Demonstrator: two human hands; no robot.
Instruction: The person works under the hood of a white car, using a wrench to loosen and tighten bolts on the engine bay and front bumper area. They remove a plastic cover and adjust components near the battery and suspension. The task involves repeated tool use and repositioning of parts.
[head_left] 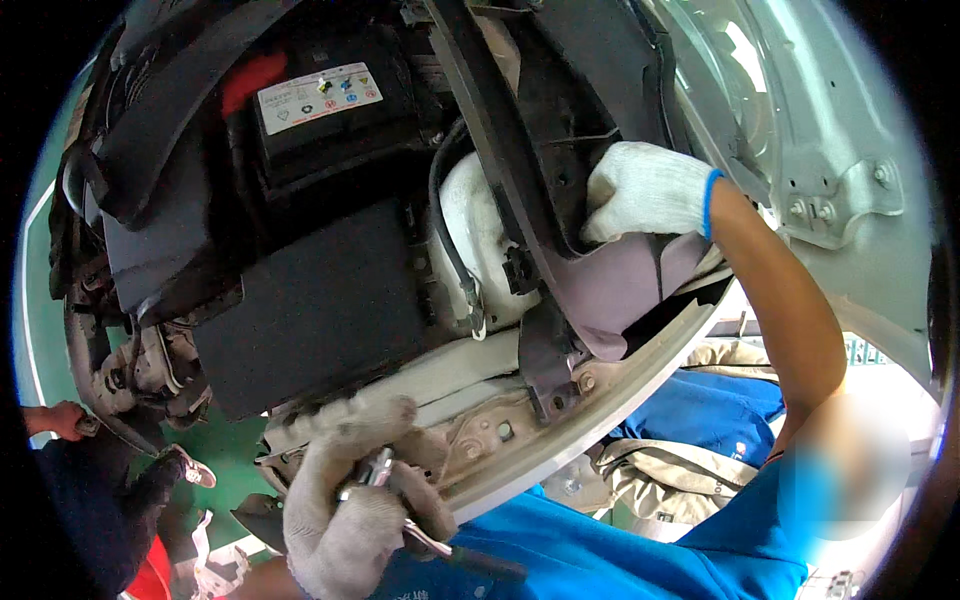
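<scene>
My left hand [345, 515], in a grey knit glove, is curled around a ratchet wrench [428, 541] at the car's front edge. The wrench's chrome parts show between the fingers, and its dark handle points toward my blue shirt. My right hand [650, 192], in a white glove with a blue cuff, is closed at the edge of a dark plastic trim panel [610, 290]; its fingertips are partly hidden. A long black strip of this plastic runs up the engine bay. Below it, a plastic bracket [548, 365] reaches the metal front crossmember [500, 435].
A battery [320, 100] with a white label and a flat black cover [320, 310] fill the bay. Beside them hangs a loose black cable [452, 240]. The raised hood [840, 120] stands at right. At far left is another person's hand [62, 420].
</scene>
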